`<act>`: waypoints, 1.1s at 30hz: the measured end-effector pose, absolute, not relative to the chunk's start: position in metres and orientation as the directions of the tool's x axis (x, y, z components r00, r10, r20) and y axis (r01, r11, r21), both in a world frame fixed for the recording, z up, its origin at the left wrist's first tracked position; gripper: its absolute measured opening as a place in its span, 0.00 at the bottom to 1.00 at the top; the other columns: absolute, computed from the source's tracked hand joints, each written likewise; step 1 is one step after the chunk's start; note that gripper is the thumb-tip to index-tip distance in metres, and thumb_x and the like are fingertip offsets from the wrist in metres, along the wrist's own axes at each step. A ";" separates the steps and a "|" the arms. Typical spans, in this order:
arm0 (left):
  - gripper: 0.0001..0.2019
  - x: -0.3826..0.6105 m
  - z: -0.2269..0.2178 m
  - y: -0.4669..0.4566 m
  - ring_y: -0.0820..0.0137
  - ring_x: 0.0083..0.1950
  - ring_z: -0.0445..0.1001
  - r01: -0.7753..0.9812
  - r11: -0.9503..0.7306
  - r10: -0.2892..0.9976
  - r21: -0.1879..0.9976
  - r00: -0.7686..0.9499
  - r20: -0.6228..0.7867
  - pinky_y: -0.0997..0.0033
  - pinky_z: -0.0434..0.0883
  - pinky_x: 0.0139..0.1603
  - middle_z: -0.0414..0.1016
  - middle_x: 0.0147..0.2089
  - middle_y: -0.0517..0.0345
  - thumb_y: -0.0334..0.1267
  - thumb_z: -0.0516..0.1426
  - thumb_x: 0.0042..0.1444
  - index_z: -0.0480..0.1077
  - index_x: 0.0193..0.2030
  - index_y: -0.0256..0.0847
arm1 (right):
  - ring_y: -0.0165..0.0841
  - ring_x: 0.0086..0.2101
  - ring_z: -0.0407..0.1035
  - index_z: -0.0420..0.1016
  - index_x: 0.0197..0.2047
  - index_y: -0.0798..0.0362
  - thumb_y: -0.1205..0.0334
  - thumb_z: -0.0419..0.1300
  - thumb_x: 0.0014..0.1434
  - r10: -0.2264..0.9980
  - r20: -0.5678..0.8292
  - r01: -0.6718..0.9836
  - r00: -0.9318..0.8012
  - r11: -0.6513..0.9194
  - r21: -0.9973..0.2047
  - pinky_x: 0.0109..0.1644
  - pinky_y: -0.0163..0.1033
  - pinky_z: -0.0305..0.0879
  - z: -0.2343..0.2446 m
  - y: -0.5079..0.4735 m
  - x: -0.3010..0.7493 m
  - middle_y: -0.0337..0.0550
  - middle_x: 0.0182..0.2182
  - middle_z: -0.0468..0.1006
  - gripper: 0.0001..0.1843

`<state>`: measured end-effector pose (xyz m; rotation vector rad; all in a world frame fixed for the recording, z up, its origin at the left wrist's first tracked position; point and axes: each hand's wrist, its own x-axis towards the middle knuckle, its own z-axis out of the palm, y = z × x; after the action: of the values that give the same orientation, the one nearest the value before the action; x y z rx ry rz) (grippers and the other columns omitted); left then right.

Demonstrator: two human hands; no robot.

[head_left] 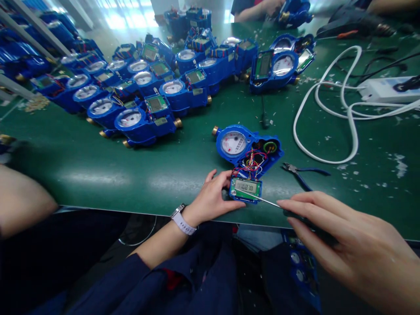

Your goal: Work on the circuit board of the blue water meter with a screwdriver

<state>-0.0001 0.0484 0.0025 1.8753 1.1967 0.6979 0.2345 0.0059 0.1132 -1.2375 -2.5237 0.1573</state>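
A blue water meter (233,143) lies on the green bench with its side housing uncovered and coloured wires showing. Those wires run to a small display module (246,187), a green circuit board with an LCD showing digits. Fingers and thumb of my left hand (215,194) grip this module by its left and lower edges, close to the bench's front edge. My right hand (348,236) is closed round the dark handle of a screwdriver (274,203). Its thin metal shaft reaches left across the module, and the tip appears to lie over the display's lower left part.
Blue-handled cutters (300,171) lie right of the meter. Beyond are a looped white cable (352,127), a power strip (390,89) and a power drill (357,24). Several more meters (144,120) crowd the back left. Another person's hand (272,6) holds a meter; a bare arm (24,201) shows left.
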 end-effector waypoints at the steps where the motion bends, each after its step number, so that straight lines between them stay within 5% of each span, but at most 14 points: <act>1: 0.35 0.000 0.002 0.048 0.56 0.60 0.71 0.481 -0.247 0.915 0.841 0.402 0.039 0.40 0.44 0.72 0.79 0.49 0.50 0.46 0.67 0.47 0.57 0.58 0.43 | 0.32 0.29 0.74 0.70 0.48 0.49 0.61 0.46 0.67 0.784 0.244 0.752 -0.570 0.618 -0.228 0.27 0.37 0.64 0.114 0.006 0.234 0.43 0.41 0.76 0.13; 9: 0.34 -0.001 0.005 0.046 0.57 0.57 0.74 0.458 -0.248 0.930 0.854 0.360 0.077 0.42 0.52 0.69 0.79 0.49 0.49 0.44 0.68 0.46 0.59 0.57 0.41 | 0.31 0.32 0.73 0.71 0.49 0.50 0.64 0.47 0.68 0.782 0.252 0.767 -0.571 0.617 -0.177 0.30 0.37 0.62 0.115 0.006 0.234 0.40 0.42 0.75 0.13; 19: 0.36 -0.004 0.000 0.047 0.57 0.55 0.75 0.445 -0.276 0.924 0.852 0.367 0.108 0.40 0.47 0.70 0.80 0.45 0.51 0.45 0.69 0.45 0.60 0.58 0.40 | 0.30 0.38 0.71 0.72 0.49 0.51 0.64 0.49 0.69 0.781 0.263 0.758 -0.566 0.619 -0.206 0.40 0.36 0.61 0.108 0.011 0.238 0.40 0.46 0.72 0.12; 33: 0.37 -0.005 0.000 0.047 0.57 0.53 0.76 0.438 -0.287 0.923 0.852 0.363 0.124 0.39 0.49 0.70 0.81 0.42 0.52 0.46 0.68 0.45 0.60 0.59 0.39 | 0.31 0.39 0.70 0.72 0.50 0.51 0.64 0.49 0.69 0.780 0.245 0.745 -0.576 0.624 -0.233 0.40 0.37 0.61 0.103 0.017 0.240 0.41 0.46 0.72 0.13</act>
<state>-0.0053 0.0471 -0.0005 1.8789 1.1851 0.8240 0.2399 0.0167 0.1031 -1.2266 -2.5270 0.1492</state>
